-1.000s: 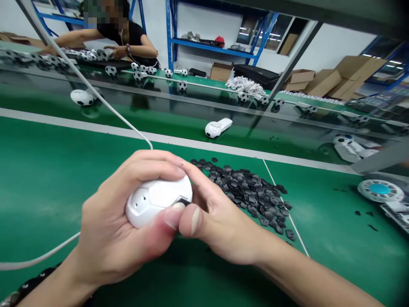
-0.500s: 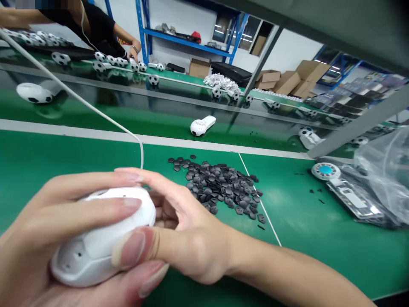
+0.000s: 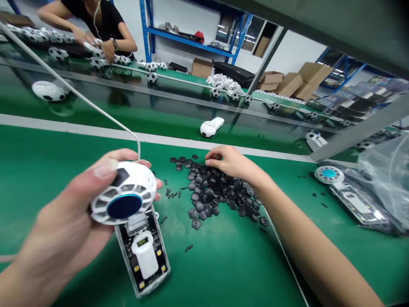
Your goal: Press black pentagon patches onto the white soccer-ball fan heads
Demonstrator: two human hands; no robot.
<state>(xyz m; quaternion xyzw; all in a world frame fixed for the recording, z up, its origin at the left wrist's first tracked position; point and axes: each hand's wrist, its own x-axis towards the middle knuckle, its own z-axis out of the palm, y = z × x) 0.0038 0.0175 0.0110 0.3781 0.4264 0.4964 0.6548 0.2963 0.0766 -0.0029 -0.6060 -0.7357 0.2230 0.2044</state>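
Note:
My left hand [image 3: 72, 213] is closed round the white, football-patterned head of a handheld fan [image 3: 139, 179]. Its slotted face with a dark blue centre is turned toward me. A clear handle showing a circuit board and a small display hangs below. Over the far side of a pile of black pentagon pieces [image 3: 207, 194], my right hand [image 3: 228, 162] is bent down with thumb and fingertips drawn together. Whatever may be between those fingertips is too small to make out. Small black slivers [image 3: 172, 195] lie between the fan and the pile.
Beyond the white edge strip, another white fan [image 3: 211, 127] lies on the glossy green surface. A clear-handled fan [image 3: 329, 174] and plastic bag [image 3: 386, 175] are at right. A white cable [image 3: 96, 108] crosses the left. A co-worker [image 3: 96, 25] handles football-patterned fans across the way.
My right hand has left the fan and moved to the black pile. My left hand has turned the fan, so its face and clear handle now show. The co-worker's hands have come together.

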